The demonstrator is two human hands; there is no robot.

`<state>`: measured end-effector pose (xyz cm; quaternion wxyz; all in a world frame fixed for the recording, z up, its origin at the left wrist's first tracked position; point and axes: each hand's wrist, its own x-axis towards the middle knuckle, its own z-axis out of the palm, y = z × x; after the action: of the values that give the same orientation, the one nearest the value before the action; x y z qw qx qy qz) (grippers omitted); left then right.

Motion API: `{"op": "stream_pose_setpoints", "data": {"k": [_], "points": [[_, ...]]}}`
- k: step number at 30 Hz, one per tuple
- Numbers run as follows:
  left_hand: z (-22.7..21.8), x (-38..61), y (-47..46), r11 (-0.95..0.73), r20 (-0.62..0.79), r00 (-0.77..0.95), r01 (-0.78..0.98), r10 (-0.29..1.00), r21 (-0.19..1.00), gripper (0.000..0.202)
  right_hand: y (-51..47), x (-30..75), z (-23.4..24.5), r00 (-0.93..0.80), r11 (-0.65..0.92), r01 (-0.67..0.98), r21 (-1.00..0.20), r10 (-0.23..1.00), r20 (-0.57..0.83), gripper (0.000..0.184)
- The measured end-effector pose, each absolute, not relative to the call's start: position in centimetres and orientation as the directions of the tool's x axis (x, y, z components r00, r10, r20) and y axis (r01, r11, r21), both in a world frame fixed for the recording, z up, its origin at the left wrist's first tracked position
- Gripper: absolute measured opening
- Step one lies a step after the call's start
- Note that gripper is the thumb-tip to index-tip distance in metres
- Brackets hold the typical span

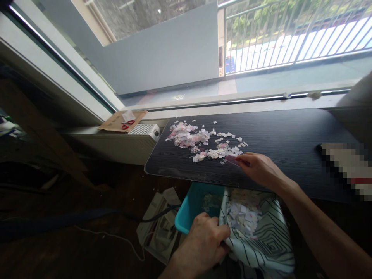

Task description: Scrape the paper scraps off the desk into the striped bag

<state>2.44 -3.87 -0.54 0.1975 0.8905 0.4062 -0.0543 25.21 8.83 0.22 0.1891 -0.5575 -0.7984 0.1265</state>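
Note:
My right hand [258,168] is over the dark tabletop, its fingers pinching a thin purplish card [232,159]. The card's edge meets the near side of a scatter of small white and pinkish paper scraps [216,154]. Farther back and left lies a denser heap of scraps [186,135]. Below the table edge, my left hand [205,238] is closed on the near rim of a bin lined with black-patterned pale cloth [270,240]. Many paper scraps [245,217] lie inside the cloth. Its fingertips are partly hidden under the rim.
A turquoise bin [181,221] stands left of the lined one, against the dark table [279,135]. Red-handled scissors [128,124] lie on brown paper [112,122] beside a white radiator [145,131]. A blurred-out object [345,162] sits on the table's right. A pale box [157,232] and cable are on the floor.

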Motion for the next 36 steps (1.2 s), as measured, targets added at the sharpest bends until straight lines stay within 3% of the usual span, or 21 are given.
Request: {"op": "stream_pose_setpoints", "data": {"k": [4, 14, 29, 36], "points": [[-0.6, 2.6, -3.8, -0.596, -0.251, 0.667, 0.742, 0.702, 0.306, 0.016, 9.4, 25.4, 0.1, -0.232, 0.285, 0.874, -0.393, 0.957, 0.176, 0.028], [-0.6, 2.6, -4.0, -0.595, -0.222, 0.661, 0.746, 0.717, 0.298, 0.016, 10.2, 25.3, 0.2, -0.273, 0.314, 0.893, -0.323, 0.947, 0.167, 0.03], [-0.7, 2.6, -4.1, -0.6, -0.226, 0.667, 0.741, 0.71, 0.303, 0.015, 9.5, 25.1, 1.1, -0.305, 0.336, 0.873, -0.353, 0.942, 0.142, 0.028], [-1.2, 2.4, -3.9, -0.604, -0.221, 0.671, 0.737, 0.708, 0.304, 0.016, 9.0, 26.6, 0.4, -0.215, 0.254, 0.909, -0.33, 0.965, 0.149, 0.027]]}}
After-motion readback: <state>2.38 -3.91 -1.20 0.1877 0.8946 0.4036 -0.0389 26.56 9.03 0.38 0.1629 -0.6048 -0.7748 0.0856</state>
